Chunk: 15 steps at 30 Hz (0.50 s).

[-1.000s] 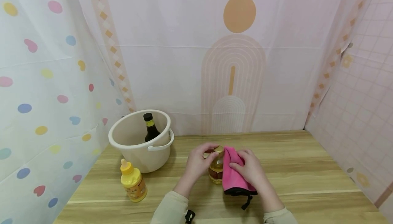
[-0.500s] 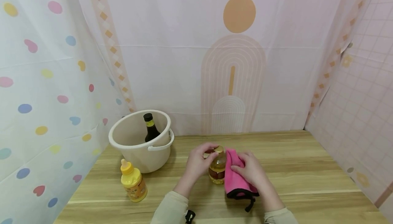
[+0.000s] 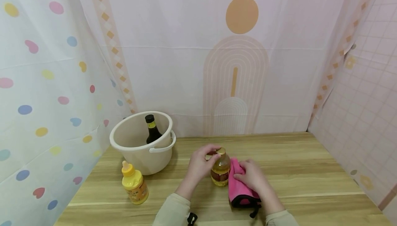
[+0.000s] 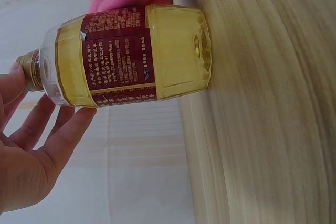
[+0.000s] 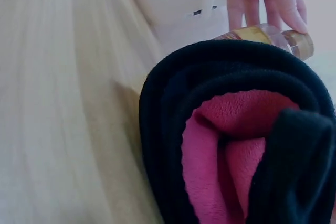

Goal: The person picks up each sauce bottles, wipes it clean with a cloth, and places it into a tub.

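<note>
A clear bottle of yellow oil (image 4: pixel 178 51) with a dark red label stands upright on the table. My left hand (image 3: pixel 201 164) holds it at the top, thumb on the gold cap (image 4: pixel 31 70) and fingers round the far side of the neck. A folded pink cloth (image 3: pixel 238 186) with black edging and a black loop is gripped by my right hand (image 3: pixel 253 176), thumb on top. The cloth lies against or close beside the bottle's right side. In the right wrist view the cloth's black edging (image 5: pixel 157 108) fills the foreground and hides much of the bottle.
At the back left, a cream bucket (image 3: pixel 145 162) with a handle holds a dark bottle (image 3: pixel 153 133) with a black cap. A yellow squeeze bottle (image 3: pixel 135 186) stands in front of the bucket. Patterned curtains (image 3: pixel 173 81) rise behind the wooden table (image 3: pixel 294 171).
My right hand has slid the pink cloth down and slightly right, so more of the bottle's upper part and label shows. My left hand stays where it was on the bottle.
</note>
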{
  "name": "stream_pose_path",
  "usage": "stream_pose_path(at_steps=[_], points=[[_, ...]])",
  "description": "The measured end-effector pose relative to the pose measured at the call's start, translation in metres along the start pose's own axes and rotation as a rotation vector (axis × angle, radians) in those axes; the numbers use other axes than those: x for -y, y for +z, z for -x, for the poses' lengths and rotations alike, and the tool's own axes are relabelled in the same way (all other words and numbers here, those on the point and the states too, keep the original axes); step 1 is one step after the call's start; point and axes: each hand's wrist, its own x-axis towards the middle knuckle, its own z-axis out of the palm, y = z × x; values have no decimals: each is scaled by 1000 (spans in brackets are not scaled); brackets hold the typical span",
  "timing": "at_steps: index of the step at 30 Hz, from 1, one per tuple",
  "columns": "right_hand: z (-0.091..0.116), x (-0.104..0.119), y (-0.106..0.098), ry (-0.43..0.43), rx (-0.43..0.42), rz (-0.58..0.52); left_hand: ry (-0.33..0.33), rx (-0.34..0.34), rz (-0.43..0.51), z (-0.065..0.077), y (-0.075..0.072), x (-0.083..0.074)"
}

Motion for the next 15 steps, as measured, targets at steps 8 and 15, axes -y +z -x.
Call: stream_pose_path(at_steps=[8, 15], points=[[2, -4, 2, -10, -6, 30, -6, 3, 4, 0, 0, 0], [1, -1, -18, 9, -62, -37, -10, 3, -1, 1, -1, -1]])
